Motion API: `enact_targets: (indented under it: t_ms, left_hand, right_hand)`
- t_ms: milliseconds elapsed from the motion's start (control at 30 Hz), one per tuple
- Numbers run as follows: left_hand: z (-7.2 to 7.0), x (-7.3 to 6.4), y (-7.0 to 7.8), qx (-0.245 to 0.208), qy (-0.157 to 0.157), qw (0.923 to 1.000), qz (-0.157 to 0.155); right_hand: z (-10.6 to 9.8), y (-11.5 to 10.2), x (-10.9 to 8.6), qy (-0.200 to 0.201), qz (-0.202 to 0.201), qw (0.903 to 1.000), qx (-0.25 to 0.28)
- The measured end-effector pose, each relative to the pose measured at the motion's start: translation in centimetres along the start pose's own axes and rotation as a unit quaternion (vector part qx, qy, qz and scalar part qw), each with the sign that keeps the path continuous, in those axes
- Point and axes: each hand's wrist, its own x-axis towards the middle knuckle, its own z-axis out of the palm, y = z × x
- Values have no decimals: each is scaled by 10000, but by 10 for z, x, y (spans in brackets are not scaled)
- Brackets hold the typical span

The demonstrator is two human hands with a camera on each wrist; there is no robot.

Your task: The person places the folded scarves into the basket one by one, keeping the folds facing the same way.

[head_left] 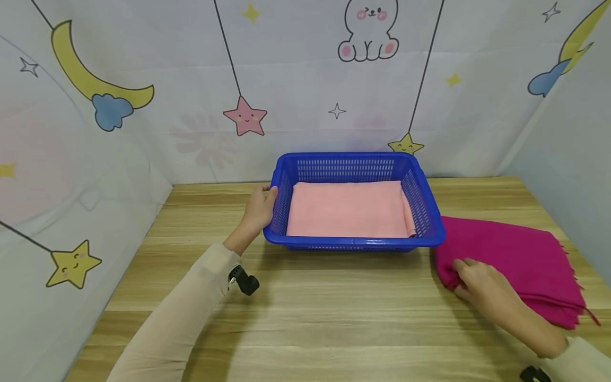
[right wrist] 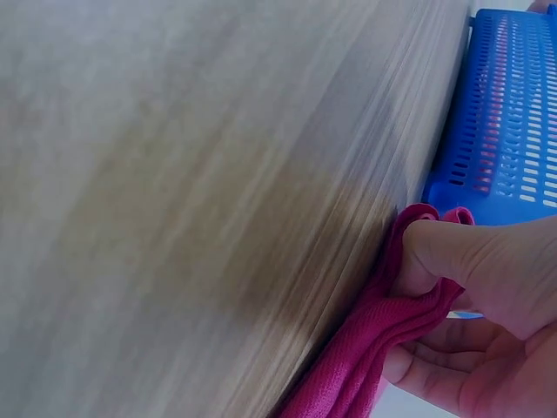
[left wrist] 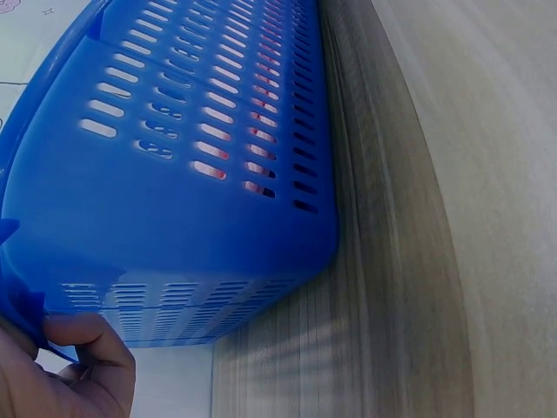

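Observation:
A blue plastic basket (head_left: 353,242) with slotted walls stands at the back middle of the table, a folded pink cloth (head_left: 348,209) lying flat inside it. My left hand (head_left: 260,209) grips the basket's left rim; in the left wrist view its thumb and fingers (left wrist: 96,348) pinch the edge. To the right of the basket lies a folded magenta cloth (head_left: 511,257) with a fringed right edge. My right hand (head_left: 487,289) pinches that cloth's near left corner, and the right wrist view shows the folds (right wrist: 374,340) between thumb and fingers.
The wood-grain table (head_left: 310,313) reaches back to a white backdrop curtain (head_left: 296,69) printed with stars and moons. Curtain also hangs along the left side. A pale wall (head_left: 573,159) borders the right side. The magenta cloth's back left corner meets the basket's right end.

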Motion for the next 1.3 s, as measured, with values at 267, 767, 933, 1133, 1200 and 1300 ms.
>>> enact_targets:
  t_ms: [267, 767, 933, 1133, 1200, 1300]
  left_hand:
    - [0, 0, 1, -27, 8, 10000, -89]
    - [-1, -1, 3, 11, 31, 9999, -112]
    - [-2, -1, 1, 29, 13, 9999, -140]
    - [-2, 0, 0, -13, -5, 9999, -124]
    - [-1, 0, 0, -9, -11, 9999, -117]
    - [-2, 0, 1, 7, -17, 9999, -115]
  right_hand:
    - [-1, -1, -4, 4, -32, 10000, 28]
    - [-2, -5, -12, 107, -177, 9997, 142]
    - [-2, -9, -15, 102, -195, 9996, 148]
    - [-3, -12, -19, 145, -233, 9995, 138]
    - [-3, -12, -19, 144, -240, 9995, 146]
    - [-5, -13, -20, 152, -264, 9994, 159]
